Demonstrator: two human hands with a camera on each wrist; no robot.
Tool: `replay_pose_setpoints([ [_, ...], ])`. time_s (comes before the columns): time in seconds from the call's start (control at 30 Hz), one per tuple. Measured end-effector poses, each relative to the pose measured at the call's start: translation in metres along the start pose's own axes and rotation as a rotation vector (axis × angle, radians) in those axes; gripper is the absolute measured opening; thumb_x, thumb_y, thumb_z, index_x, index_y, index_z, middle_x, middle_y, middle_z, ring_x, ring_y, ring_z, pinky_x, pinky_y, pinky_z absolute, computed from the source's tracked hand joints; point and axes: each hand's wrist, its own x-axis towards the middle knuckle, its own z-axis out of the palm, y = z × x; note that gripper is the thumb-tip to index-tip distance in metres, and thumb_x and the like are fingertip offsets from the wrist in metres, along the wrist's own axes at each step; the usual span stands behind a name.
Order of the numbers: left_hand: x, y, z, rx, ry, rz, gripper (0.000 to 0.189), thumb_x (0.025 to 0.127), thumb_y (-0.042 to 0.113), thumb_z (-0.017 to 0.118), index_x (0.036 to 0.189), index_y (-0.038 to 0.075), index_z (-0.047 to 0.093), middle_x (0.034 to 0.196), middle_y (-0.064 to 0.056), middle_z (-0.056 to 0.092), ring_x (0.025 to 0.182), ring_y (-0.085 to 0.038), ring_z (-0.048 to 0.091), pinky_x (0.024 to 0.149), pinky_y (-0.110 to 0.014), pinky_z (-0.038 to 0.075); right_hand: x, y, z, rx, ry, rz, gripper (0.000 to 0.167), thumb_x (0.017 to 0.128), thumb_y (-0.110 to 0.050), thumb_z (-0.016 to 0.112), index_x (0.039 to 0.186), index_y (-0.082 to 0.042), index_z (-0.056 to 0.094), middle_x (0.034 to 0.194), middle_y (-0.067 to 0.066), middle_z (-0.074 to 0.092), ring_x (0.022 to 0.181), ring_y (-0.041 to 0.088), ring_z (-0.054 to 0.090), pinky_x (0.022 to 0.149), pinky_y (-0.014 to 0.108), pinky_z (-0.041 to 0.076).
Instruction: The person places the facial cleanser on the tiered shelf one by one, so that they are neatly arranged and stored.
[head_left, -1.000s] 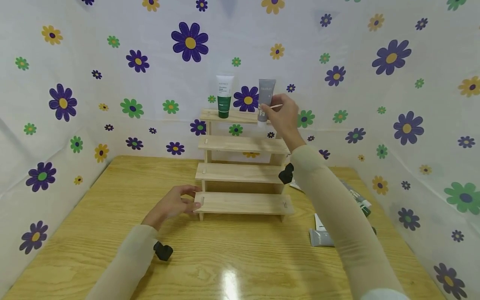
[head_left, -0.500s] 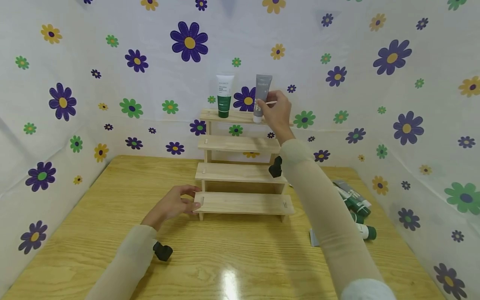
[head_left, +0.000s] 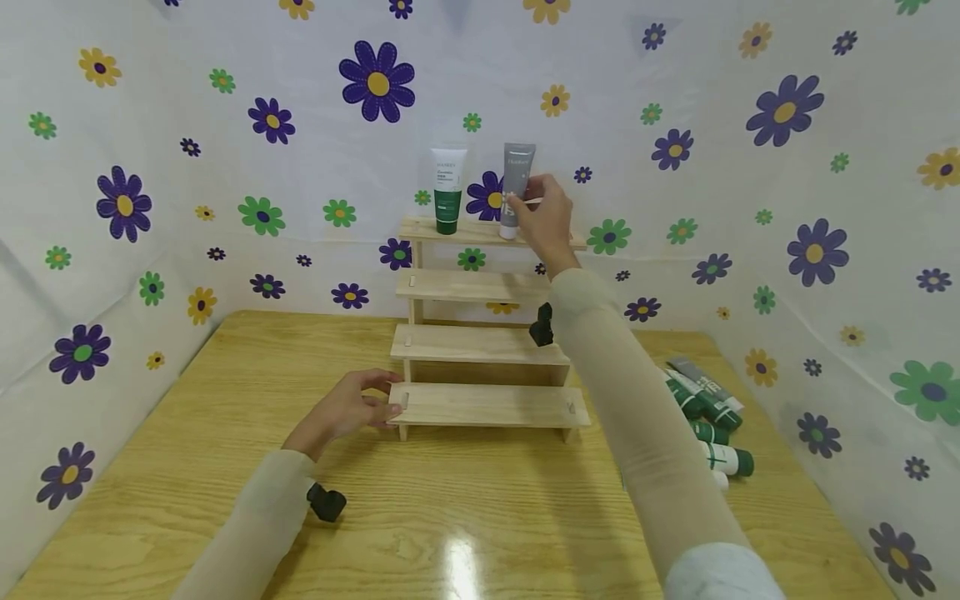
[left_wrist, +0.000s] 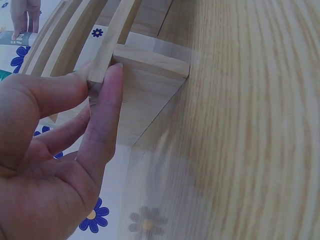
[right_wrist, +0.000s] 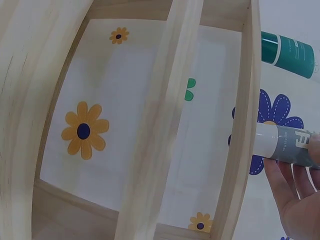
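Observation:
A four-step wooden display rack stands on the table, its lowest shelf nearest me. My left hand pinches the left end of that shelf; in the left wrist view the thumb and fingers of the left hand grip the board's end. My right hand holds a grey squeeze tube upright, white cap down, right at the top shelf. To its left on the same shelf stands a white and green squeeze tube. The right wrist view shows the grey tube's white cap at the shelf's edge.
Several green, white and grey tubes lie in a pile on the table at the right, partly behind my right sleeve. A flower-printed cloth hangs close behind the rack and along both sides.
My right hand has carried the grey tube leftward and slightly up along the top shelf, nearer the white and green tube. The left hand keeps its hold on the lowest shelf.

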Motion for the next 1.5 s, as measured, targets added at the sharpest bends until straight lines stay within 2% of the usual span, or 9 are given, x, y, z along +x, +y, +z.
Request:
replay_pose_setpoints([
  [0.23, 0.0, 0.002, 0.0, 0.006, 0.0, 0.0, 0.057, 0.096, 0.007, 0.072, 0.147, -0.001, 0.049, 0.132, -0.026, 0.053, 0.094, -0.021, 0.072, 0.081, -0.04, 0.064, -0.001, -0.003, 0.008, 0.002, 0.004, 0.049, 0.036, 0.102, -0.019, 0.067, 0.132, -0.002, 0.056, 0.124, 0.018, 0.068, 0.111, 0.028, 0.068, 0.1, 0.033, 0.056],
  [0.73, -0.004, 0.003, 0.003, 0.024, 0.024, -0.012, 0.055, 0.097, 0.009, 0.071, 0.147, 0.0, 0.05, 0.134, -0.026, 0.054, 0.094, -0.021, 0.073, 0.082, -0.04, 0.064, -0.003, -0.006, 0.019, 0.02, 0.009, 0.033, 0.035, 0.1, -0.012, 0.067, 0.131, -0.001, 0.056, 0.125, 0.019, 0.068, 0.112, 0.029, 0.067, 0.1, 0.033, 0.055],
  [0.97, -0.003, 0.001, 0.003, 0.011, 0.012, 0.005, 0.056, 0.097, 0.008, 0.072, 0.147, -0.001, 0.049, 0.135, -0.027, 0.054, 0.094, -0.021, 0.073, 0.081, -0.04, 0.064, -0.005, -0.004, 0.021, 0.028, 0.004, 0.014, 0.034, 0.1, -0.01, 0.067, 0.13, 0.0, 0.055, 0.125, 0.02, 0.067, 0.114, 0.03, 0.067, 0.102, 0.033, 0.055],
  [1.27, -0.001, 0.002, 0.002, 0.022, 0.015, 0.008, 0.054, 0.097, 0.007, 0.071, 0.146, -0.002, 0.05, 0.134, -0.028, 0.053, 0.094, -0.021, 0.073, 0.08, -0.04, 0.064, -0.005, -0.006, 0.019, 0.001, -0.018, -0.012, 0.035, 0.099, -0.007, 0.068, 0.13, 0.001, 0.054, 0.125, 0.021, 0.068, 0.113, 0.03, 0.066, 0.102, 0.034, 0.055],
  [1.5, -0.002, 0.001, 0.002, 0.02, 0.014, 0.0, 0.056, 0.097, 0.009, 0.072, 0.146, -0.001, 0.05, 0.134, -0.027, 0.053, 0.094, -0.021, 0.073, 0.08, -0.04, 0.064, -0.009, -0.002, 0.01, -0.026, -0.056, 0.023, 0.04, 0.098, -0.012, 0.07, 0.133, 0.0, 0.055, 0.126, 0.021, 0.069, 0.113, 0.03, 0.069, 0.101, 0.035, 0.056],
])
